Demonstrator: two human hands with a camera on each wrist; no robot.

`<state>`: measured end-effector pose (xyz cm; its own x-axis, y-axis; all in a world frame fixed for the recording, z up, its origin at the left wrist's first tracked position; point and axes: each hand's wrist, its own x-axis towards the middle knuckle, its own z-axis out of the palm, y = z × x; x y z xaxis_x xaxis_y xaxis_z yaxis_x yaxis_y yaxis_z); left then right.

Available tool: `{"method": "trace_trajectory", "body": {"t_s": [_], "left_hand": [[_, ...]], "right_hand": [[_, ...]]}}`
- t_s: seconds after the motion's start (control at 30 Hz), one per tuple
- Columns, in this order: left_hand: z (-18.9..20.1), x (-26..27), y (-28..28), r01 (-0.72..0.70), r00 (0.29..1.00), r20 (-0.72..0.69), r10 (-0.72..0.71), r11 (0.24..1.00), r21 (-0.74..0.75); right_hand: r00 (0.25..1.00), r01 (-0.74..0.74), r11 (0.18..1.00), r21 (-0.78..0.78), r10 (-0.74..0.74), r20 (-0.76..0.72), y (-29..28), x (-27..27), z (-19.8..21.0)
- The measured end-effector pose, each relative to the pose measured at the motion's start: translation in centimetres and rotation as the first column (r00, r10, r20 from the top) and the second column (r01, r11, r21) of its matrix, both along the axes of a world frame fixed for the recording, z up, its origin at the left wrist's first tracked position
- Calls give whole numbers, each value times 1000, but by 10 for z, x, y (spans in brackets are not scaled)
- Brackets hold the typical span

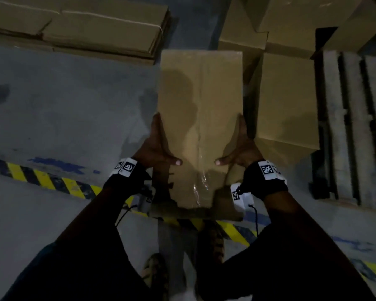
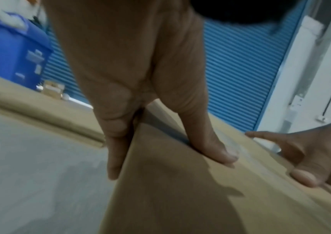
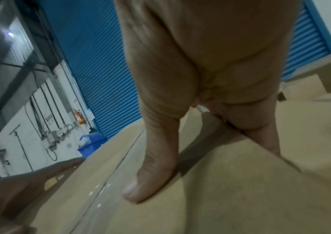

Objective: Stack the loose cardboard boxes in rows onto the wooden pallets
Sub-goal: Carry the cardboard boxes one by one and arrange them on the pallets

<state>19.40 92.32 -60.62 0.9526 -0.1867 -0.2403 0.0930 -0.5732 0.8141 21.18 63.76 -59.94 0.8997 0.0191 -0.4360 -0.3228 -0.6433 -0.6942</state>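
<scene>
Between my two hands sits the taped cardboard box (image 1: 199,127) — left hand (image 1: 155,148) flat along its left side, right hand (image 1: 241,151) on its right side, thumbs laid on top. Beyond the right fingers, stacked boxes (image 1: 287,98) and a wooden pallet (image 1: 354,127).

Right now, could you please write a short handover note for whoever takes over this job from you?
Left hand: pressed flat on the left side of the taped cardboard box, thumb on top.
Right hand: the same on the right side.
The box is carried between both palms, above the grey floor, long side pointing ahead.
Wooden pallet lies to the right with bare slats showing; another cardboard box sits beside it, more beyond.
Flattened cartons are stacked far left.
Done: this box is picked up.
Left: set it on the pallet in a row, then fetch the others.
</scene>
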Motion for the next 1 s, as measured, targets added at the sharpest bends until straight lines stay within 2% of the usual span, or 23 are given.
{"method": "trace_trajectory", "body": {"t_s": [0.13,0.37,0.53,0.73,0.9,1.0], "left_hand": [[99,-13,-1,-43,999,-35,40,997,-64],[290,-68,-17,12,1000,5,-12,997,-80],[380,-90,-53,84,995,51,-81,995,-62],[452,-114,-135,143,988,74,-139,988,-57],[476,-129,-221,156,986,36,-163,975,158],[483,-132,-284,234,971,52,-234,972,9]], "right_hand": [[996,16,999,30,-18,83,0,-17,121],[999,37,999,14,-37,9,-17,-77,314],[994,108,993,47,-107,-24,-59,-126,416],[988,152,987,46,-152,-4,-133,-175,479],[987,161,987,15,-161,-13,-222,-200,500],[970,241,970,7,-241,-7,-279,-217,509]]}}
